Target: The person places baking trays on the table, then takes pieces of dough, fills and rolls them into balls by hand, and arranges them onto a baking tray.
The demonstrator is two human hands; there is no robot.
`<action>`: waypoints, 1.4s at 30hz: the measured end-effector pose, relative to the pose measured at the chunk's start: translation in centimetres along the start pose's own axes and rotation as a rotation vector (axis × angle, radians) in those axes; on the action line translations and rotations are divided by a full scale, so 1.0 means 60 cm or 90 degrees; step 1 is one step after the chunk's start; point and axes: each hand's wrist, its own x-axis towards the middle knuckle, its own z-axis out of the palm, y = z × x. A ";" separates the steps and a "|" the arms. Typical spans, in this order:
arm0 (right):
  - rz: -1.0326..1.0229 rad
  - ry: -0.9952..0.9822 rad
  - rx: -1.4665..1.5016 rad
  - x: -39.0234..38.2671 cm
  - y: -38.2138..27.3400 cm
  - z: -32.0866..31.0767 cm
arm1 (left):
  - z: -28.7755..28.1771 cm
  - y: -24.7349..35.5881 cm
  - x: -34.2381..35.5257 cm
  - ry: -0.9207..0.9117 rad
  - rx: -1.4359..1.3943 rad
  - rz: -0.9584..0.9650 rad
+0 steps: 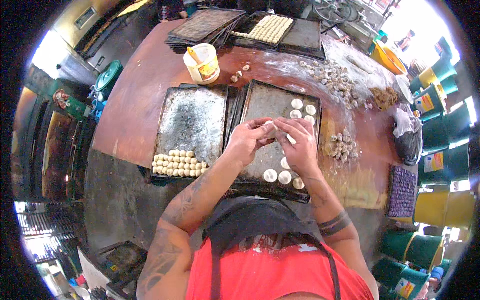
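— What do the two hands have between them?

— A small pale piece of dough (272, 129). The left hand (248, 141) and the right hand (300, 142) are both closed around it, fingertips meeting over the middle of the right-hand baking tray (260, 102), so the piece is pinched from both sides and held just above the metal. That suits shaping it in the air rather than pressing it flat.

— And why over that tray?

— The finished rounds lie there: three flattened discs (284, 176) near the person's edge and a few more rounds (303, 109) at the far corner, each kept apart from its neighbours, likely so they don't stick.

— What of the other tray?

— The floured tray (192, 120) to the left carries tight rows of small dough pieces (180, 163) at its near edge, close to the left hand. Loose lumps (342, 145) sit on the floured table (135, 115) just right of the working tray. A cream tub (202, 62) stands beyond, with more stacked trays (205, 25) at the far side.
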 end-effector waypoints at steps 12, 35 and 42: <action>0.177 -0.015 0.219 -0.043 0.036 0.043 | 0.019 -0.049 -0.026 -0.100 -0.012 -0.077; 0.188 -0.226 0.009 -0.173 0.178 0.051 | -0.126 -0.129 -0.109 -0.013 0.760 0.194; 0.244 -0.199 -0.419 -0.252 0.459 -0.083 | -0.324 -0.092 -0.140 0.334 1.165 0.160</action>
